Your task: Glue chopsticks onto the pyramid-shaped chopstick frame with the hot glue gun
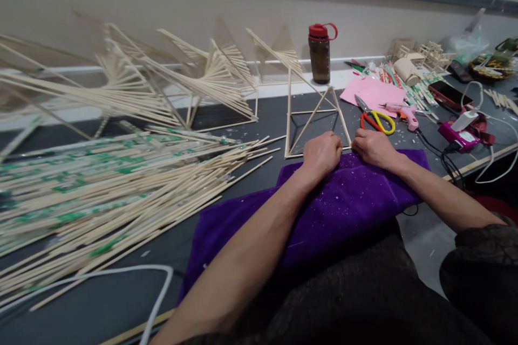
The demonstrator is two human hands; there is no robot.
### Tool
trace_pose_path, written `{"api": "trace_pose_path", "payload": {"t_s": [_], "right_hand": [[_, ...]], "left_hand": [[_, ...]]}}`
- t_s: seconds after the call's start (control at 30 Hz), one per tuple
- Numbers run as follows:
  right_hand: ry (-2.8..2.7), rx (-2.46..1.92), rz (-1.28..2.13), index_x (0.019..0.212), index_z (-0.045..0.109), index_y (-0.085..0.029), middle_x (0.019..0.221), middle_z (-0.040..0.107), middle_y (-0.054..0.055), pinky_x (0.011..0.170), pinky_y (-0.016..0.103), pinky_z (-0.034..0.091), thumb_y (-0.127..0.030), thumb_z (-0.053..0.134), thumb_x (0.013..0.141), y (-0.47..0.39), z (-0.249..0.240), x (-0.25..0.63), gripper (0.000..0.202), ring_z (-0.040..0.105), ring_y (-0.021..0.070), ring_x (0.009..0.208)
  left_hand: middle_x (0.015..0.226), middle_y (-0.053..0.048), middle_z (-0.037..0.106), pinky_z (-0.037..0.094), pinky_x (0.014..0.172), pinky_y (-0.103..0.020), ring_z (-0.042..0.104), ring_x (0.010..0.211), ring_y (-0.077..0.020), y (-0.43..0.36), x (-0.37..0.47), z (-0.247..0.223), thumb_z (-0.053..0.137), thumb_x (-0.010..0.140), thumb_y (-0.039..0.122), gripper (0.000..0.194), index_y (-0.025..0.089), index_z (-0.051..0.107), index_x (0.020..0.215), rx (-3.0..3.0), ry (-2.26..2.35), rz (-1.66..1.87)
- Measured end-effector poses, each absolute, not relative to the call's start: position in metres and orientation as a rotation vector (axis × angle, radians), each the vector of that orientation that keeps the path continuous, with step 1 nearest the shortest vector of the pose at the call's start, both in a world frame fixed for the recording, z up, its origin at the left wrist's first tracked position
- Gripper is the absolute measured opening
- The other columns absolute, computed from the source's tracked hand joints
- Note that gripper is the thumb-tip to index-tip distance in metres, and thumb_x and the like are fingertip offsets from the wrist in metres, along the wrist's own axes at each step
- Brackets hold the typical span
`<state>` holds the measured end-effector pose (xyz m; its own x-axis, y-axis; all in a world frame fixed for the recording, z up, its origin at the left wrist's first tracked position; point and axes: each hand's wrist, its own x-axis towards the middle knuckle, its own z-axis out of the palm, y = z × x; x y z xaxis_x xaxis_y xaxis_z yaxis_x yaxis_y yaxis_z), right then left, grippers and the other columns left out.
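My left hand (322, 155) is closed at the far edge of a purple cloth (343, 199), its fingers curled beside the base of a frame of thin wooden sticks (288, 118). To its right, my right hand (374, 148) is closed too, over the same cloth edge near the frame's right front corner. The fingers hide whatever they grip, so I cannot tell whether it is the cloth or a stick. The frame stands on the dark table, with slanting sticks meeting at a top corner. Pale specks dot the cloth, which hangs over the table edge towards my lap.
Loose wooden sticks (170, 194) and plastic wrappers cover the left. Twisted stick models (218, 78) stand along the wall beside a red-capped bottle (319, 56). At right lie scissors (378, 122), a pink glue gun (407, 114), pink paper (372, 91), a purple power box (459, 136) and cables.
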<state>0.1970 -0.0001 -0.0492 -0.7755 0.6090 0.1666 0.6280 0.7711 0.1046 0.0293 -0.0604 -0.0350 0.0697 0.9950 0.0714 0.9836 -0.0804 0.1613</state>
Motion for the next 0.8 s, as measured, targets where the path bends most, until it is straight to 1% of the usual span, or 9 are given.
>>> {"api": "trace_pose_path", "payload": {"t_s": [0.17,0.33,0.43,0.5,0.6,0.8], "right_hand": [[-2.837,-0.97,-0.187,0.089,0.074,-0.012,0.092,0.064,0.01,0.066,0.028,0.031,-0.02,0.045,0.098,0.0,-0.049,0.2,0.031,0.054,0.0165,0.078],[-2.768,-0.996,0.029,0.105,0.075,-0.013,0.096,0.066,0.01,0.073,0.025,0.039,-0.017,0.048,0.096,0.005,-0.052,0.208,0.029,0.06,0.0167,0.086],[-2.733,-1.001,0.083,0.108,0.075,-0.013,0.098,0.067,0.01,0.076,0.025,0.041,-0.019,0.052,0.096,0.008,-0.055,0.21,0.027,0.062,0.017,0.088],[-2.739,-0.995,0.058,0.108,0.075,-0.013,0.099,0.068,0.01,0.076,0.025,0.041,-0.022,0.054,0.096,0.008,-0.056,0.209,0.026,0.062,0.0171,0.088],[-2.776,-1.032,-0.053,0.102,0.076,-0.012,0.099,0.068,0.01,0.072,0.026,0.039,-0.026,0.055,0.097,0.007,-0.055,0.205,0.026,0.062,0.0168,0.085],[-2.863,-1.083,-0.3,0.098,0.075,-0.011,0.094,0.067,0.011,0.065,0.028,0.033,-0.026,0.047,0.1,-0.003,-0.044,0.197,0.032,0.06,0.0174,0.082]], "left_hand": [[0.108,-0.008,0.071,0.048,0.076,-0.034,0.068,0.098,-0.0253,-0.061,0.028,-0.038,0.042,0.095,0.027,0.036,0.02,0.076,0.102,2.232,2.077,0.333],[0.111,-0.008,0.071,0.048,0.078,-0.033,0.067,0.099,-0.0243,-0.064,0.026,-0.037,0.044,0.095,0.027,0.034,0.021,0.076,0.103,2.211,2.064,0.364],[0.11,-0.008,0.071,0.049,0.079,-0.033,0.067,0.099,-0.0243,-0.065,0.026,-0.038,0.044,0.095,0.027,0.034,0.022,0.077,0.103,2.2,2.052,0.378],[0.11,-0.009,0.071,0.049,0.079,-0.033,0.067,0.099,-0.0247,-0.065,0.026,-0.038,0.044,0.095,0.027,0.034,0.022,0.077,0.103,2.199,2.044,0.384],[0.108,-0.009,0.071,0.048,0.078,-0.033,0.068,0.098,-0.0246,-0.064,0.026,-0.039,0.044,0.095,0.027,0.035,0.022,0.078,0.103,2.207,2.05,0.382],[0.108,-0.008,0.071,0.047,0.074,-0.033,0.068,0.097,-0.0248,-0.063,0.027,-0.04,0.045,0.095,0.029,0.034,0.021,0.077,0.103,2.213,2.079,0.362]]}}
